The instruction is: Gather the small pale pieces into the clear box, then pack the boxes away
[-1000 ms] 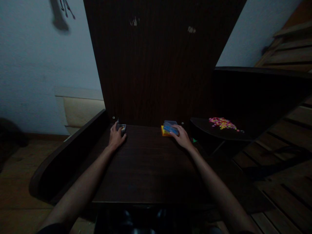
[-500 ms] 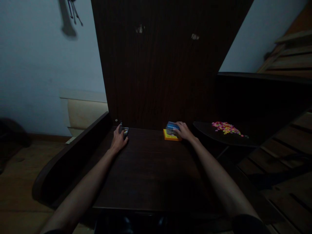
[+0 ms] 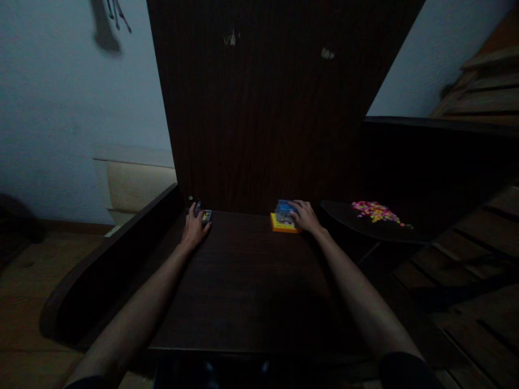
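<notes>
At the back left of the dark wooden desk, my left hand (image 3: pixel 194 228) curls around a small grey case (image 3: pixel 207 216) with a yellow patch. Its thumb lies at the near side and its fingers cover the left part. Toward the back right, my right hand (image 3: pixel 307 217) grips the right side of a stack of clear plastic cases (image 3: pixel 284 209), the top one blue. Under the stack is a flat yellow-orange box (image 3: pixel 279 226), resting on the desk. The dim light hides what the cases hold.
A pile of small pink and yellow pieces (image 3: pixel 377 212) lies on a dark rounded side shelf (image 3: pixel 340 217) to the right. A tall dark panel (image 3: pixel 259 119) rises behind the desk (image 3: pixel 243 292). A raised side board (image 3: pixel 109 259) borders the left.
The view has shifted slightly. Both hands stay at the same items; the right fingers sit a little farther right on the clear cases, showing more of the stack.
</notes>
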Motion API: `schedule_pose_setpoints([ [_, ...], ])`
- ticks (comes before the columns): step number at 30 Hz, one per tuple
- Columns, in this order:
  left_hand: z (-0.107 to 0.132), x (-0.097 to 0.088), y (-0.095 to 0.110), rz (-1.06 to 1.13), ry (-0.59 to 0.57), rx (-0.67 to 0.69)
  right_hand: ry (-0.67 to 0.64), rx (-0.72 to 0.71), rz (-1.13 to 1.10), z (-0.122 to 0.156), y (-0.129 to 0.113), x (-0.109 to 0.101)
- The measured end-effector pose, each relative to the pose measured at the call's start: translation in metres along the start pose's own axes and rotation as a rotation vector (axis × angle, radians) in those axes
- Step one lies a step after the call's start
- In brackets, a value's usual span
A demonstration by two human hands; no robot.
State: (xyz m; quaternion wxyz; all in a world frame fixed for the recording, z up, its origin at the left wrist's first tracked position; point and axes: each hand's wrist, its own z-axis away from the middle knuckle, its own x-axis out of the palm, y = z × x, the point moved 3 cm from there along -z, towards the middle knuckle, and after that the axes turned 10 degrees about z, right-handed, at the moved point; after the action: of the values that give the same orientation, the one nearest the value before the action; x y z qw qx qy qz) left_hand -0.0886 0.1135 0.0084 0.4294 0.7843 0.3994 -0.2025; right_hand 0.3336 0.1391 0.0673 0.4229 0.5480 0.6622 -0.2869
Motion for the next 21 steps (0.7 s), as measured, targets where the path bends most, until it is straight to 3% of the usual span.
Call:
schedule_pose_setpoints([
  [6, -0.002, 0.001, -0.004, 0.010, -0.039, -0.023, 0.005, 0.016, 0.037, 0.004, -0.006, -0.005],
  [10, -0.002, 0.000, -0.004, 0.026, -0.057, -0.050, 0.142, 0.007, 0.016, 0.014, -0.018, -0.014],
  [15, -0.004, 0.000, -0.004, 0.034, -0.071, -0.092, 0.261, -0.032, -0.055, 0.034, -0.049, -0.023],
  [21, -0.003, -0.001, 0.002, 0.144, -0.045, -0.002, 0.196, -0.184, -0.206, 0.069, -0.094, -0.022],
])
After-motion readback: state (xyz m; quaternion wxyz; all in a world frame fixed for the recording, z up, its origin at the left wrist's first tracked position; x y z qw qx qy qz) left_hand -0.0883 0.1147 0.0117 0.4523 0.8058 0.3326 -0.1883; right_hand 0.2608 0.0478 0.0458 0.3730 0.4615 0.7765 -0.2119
